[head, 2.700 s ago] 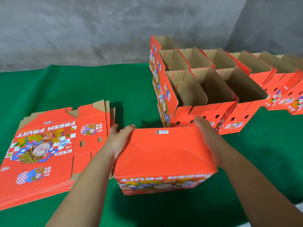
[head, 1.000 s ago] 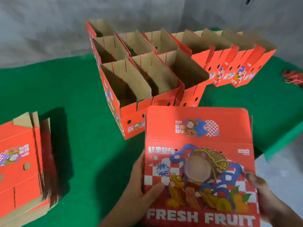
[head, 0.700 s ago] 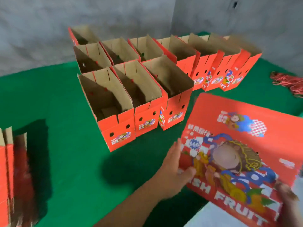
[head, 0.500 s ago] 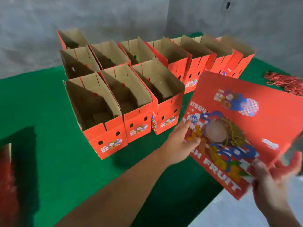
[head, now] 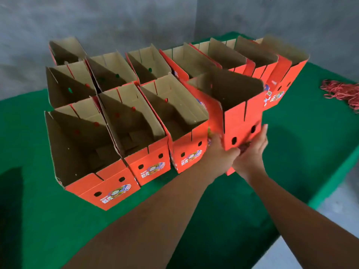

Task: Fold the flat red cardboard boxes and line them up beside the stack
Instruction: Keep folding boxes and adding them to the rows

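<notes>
A folded red box (head: 242, 113) stands upright with its open top up, at the right end of the front row of folded boxes (head: 149, 133). It sits slightly askew beside the neighbouring box (head: 186, 121). My left hand (head: 220, 154) grips its lower left corner, fingers down the side and thumb on the near end face. My right hand (head: 252, 150) lies flat against that near face, fingers straight up. The stack of flat boxes is out of view.
A back row of several folded boxes (head: 223, 55) runs behind, reaching the far right. A tangle of red bands (head: 342, 92) lies at the right on the green table cloth (head: 48, 220). The table's right edge (head: 330, 187) drops to a grey floor.
The box, carried tilted with its printed side up, has been turned upright and set down at the right end of the front row. Both hands moved to its near end. My view swung right.
</notes>
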The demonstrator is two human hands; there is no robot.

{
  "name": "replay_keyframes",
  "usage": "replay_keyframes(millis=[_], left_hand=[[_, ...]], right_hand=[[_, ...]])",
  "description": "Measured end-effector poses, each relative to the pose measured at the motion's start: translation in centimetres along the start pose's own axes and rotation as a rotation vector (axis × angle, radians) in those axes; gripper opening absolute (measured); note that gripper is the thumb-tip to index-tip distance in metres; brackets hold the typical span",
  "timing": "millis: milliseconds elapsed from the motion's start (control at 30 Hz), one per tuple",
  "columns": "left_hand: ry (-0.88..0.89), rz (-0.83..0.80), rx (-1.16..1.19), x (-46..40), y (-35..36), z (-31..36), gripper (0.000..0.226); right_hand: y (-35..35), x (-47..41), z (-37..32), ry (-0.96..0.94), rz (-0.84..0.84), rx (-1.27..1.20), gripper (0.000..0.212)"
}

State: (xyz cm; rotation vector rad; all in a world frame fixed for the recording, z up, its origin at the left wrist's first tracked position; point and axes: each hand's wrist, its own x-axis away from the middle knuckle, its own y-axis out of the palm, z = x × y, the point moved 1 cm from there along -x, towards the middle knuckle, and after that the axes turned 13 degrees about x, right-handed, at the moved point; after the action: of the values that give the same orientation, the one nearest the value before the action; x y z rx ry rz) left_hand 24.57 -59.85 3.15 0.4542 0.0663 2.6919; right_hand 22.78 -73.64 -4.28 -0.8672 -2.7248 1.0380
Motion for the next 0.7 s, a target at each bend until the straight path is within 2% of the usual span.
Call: replay_keyframes(millis=[67,100,200,333,500,600,633,700], left_hand=[[-0.023,0.028,-0.068,-0.8,-1.2,-1.0,0.032],[-0.025,0.009,-0.089,-1.0,-1.6,-1.4,0.034],[-0.051,-0.052,-0.103,-1.4,-2.4,-2.2,0.062],[-0.073,-0.016,-0.021,-2.6,-3.0,-2.9,0.055],[-0.115,-0.022,0.040,-3.9,-3.3,-2.7,0.075],[-0.094,0.005,0.074,-5.1,-3.6,-2.9,0.078],[-0.087,0.016,0.065,-5.5,-3.9,-3.2,0.081],[-0.089,0.029,0.059,-6.2,-4.5,-3.8,0.080]], right_hand=[[1.2,-1.0,1.1,0.019,-0.105,0.033,0.141],[1.8,-1.4,1.5,0.030,-0.143,0.055,0.143],[4.0,-2.0,2.4,0.070,-0.252,0.146,0.143],[7.7,-3.3,1.8,-0.001,-0.206,0.183,0.121],[10.8,-8.0,-1.0,0.256,-0.302,0.007,0.098],[11.6,-10.1,-2.3,0.291,-0.470,0.049,0.075],[11.7,-10.6,-2.8,0.268,-0.495,0.042,0.078],[12.4,-11.3,-3.0,0.211,-0.564,0.097,0.114]])
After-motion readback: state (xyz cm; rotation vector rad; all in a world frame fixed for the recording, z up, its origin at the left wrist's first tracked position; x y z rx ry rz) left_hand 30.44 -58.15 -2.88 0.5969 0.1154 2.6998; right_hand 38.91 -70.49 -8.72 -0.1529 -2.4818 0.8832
